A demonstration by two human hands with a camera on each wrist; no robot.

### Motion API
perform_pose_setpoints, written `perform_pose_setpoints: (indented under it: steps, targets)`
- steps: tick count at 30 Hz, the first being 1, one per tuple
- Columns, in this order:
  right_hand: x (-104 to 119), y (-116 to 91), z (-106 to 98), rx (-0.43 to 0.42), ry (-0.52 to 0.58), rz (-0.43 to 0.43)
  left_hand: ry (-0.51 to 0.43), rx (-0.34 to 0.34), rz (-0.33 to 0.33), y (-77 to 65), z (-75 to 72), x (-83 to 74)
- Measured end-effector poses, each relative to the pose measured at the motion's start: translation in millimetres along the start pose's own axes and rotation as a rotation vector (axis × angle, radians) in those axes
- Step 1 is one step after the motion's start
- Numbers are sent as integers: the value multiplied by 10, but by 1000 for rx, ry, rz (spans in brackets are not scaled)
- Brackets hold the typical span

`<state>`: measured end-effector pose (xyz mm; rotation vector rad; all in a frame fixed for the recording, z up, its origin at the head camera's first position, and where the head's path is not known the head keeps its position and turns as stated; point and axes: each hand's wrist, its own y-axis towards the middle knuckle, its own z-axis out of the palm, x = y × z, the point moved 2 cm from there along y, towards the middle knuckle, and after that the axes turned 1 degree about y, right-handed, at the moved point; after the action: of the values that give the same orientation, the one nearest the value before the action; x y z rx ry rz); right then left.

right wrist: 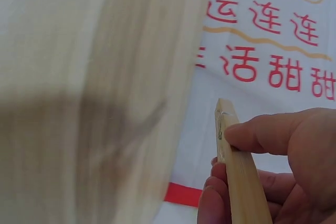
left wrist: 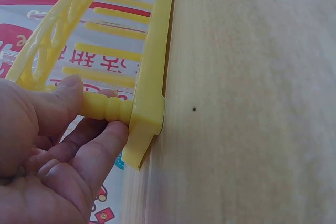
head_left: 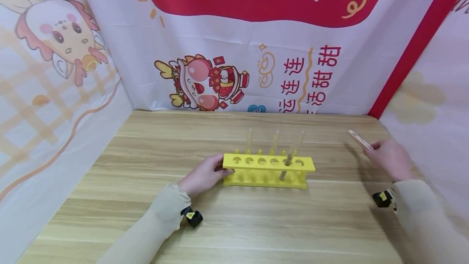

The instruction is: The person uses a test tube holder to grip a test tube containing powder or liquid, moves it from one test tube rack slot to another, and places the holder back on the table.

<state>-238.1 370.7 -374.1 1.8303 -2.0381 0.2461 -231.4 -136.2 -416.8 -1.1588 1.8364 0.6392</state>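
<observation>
A yellow test tube rack [head_left: 269,162] stands on the table with a row of round holes along its top plate. My left hand [head_left: 206,175] grips the post at its left end; in the left wrist view the thumb and fingers close round that yellow post [left wrist: 107,106]. One tube with greyish content [head_left: 288,161] tilts through a hole near the right end. Clear test tubes [head_left: 249,139] rise at the rack's back row. Off to the right, my right hand [head_left: 392,158] holds a wooden test tube clamp [right wrist: 242,182] above the table, thumb against its side near the metal spring.
The wood-grain table [head_left: 256,223] ends at a printed cloth backdrop [head_left: 234,31]. Similar cloth hangs at the left [head_left: 55,105] and right [head_left: 428,68]. A dark speck [left wrist: 193,109] marks the tabletop near the rack.
</observation>
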Motion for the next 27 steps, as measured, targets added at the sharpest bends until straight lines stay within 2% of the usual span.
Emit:
perform_pose_setpoints:
  steps: [6, 21, 27]
  targets:
    - [-97, 20, 105, -1, -57, 7, 4, 4, -12, 5, 3, -11]
    - [-63, 123, 296, 138, -71, 67, -20, 4, 8, 12, 19, 18]
    - [-19, 165, 348, 192, -102, 46, -5, 1, 5, 0, 16, -6]
